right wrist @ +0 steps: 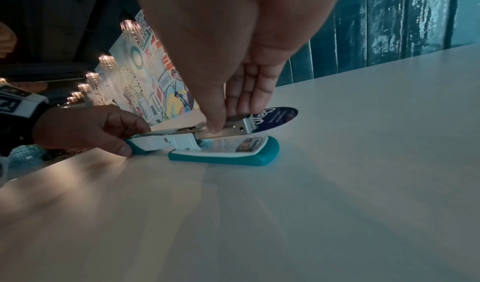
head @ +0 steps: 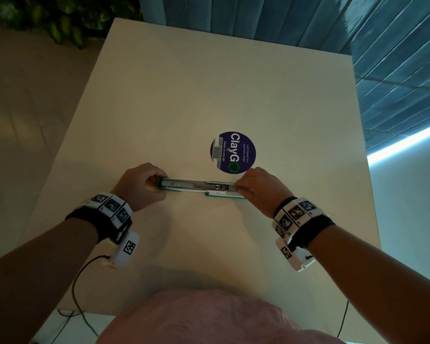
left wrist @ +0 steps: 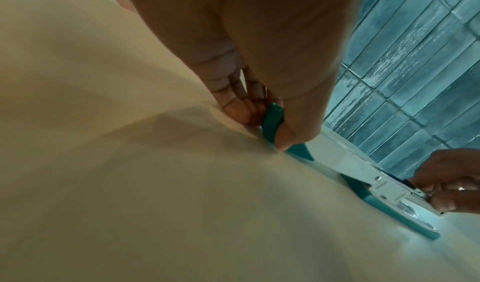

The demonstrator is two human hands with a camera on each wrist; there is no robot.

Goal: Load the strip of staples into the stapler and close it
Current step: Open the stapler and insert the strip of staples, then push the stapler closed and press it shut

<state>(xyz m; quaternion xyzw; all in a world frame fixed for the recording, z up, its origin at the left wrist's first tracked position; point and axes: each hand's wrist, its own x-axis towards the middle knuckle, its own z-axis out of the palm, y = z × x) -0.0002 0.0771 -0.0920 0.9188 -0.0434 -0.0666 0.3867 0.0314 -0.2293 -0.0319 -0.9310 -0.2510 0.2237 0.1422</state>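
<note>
One stapler (head: 199,187) (open); two hands; perhaps staples.

A teal-and-white stapler (head: 199,187) is lying swung fully open on the table, stretching left to right. Its lid (right wrist: 148,141) is lying flat at the left; the teal base (right wrist: 223,154) is sitting at the right, with the metal magazine (right wrist: 235,126) raised just above it, channel facing up. Whether staples are sitting in the channel cannot be told.

head view looking down from above, both wrist views low and close, all sharing the stapler (head: 199,187)
</note>
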